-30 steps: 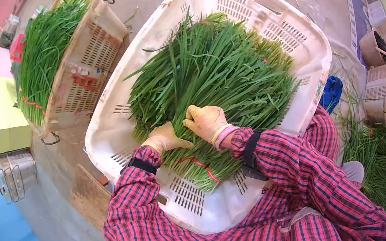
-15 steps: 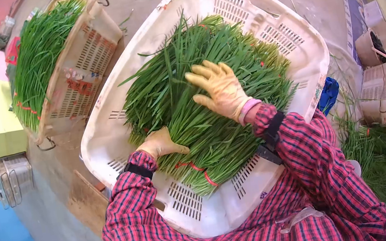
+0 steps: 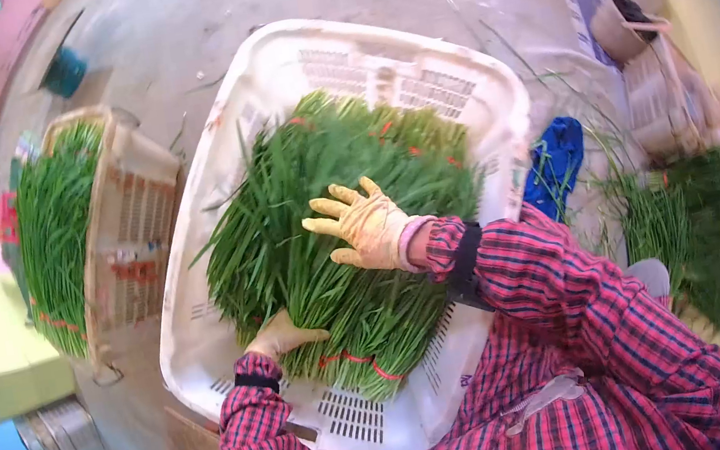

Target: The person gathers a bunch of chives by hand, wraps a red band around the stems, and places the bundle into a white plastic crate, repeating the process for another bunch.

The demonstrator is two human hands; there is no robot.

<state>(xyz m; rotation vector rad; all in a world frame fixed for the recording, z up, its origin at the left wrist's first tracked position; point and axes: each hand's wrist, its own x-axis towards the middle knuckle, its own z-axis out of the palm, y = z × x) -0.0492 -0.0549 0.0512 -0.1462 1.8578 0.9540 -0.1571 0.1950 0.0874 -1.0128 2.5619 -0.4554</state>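
Green bundles of garlic chives (image 3: 269, 239) fill much of a white plastic basket (image 3: 196, 343) in front of me. Red bands tie them, two showing near the cut stems at the near side. My right hand (image 3: 370, 228), in a pale yellow glove, is spread open over the middle of the leaves, palm down. It holds nothing. At the basket's left side, my gloved left hand (image 3: 286, 334) grips the edge of the near chive bundle. Its thumb lies across the stems; the other fingers are hidden among the leaves.
A second basket (image 3: 132, 226) packed with chives stands to the left. On the right floor lie a blue cloth (image 3: 554, 168) and a heap of loose chives (image 3: 706, 238). Beyond them are a bucket (image 3: 619, 28) and a pale crate (image 3: 658, 101). Metal-looking boxes (image 3: 62, 442) stand at lower left.
The view has shifted, so the basket appears lower and further left. My right hand stays spread over the leaves, its fingers now pointing more to the left. My left hand keeps its place on the bundle.
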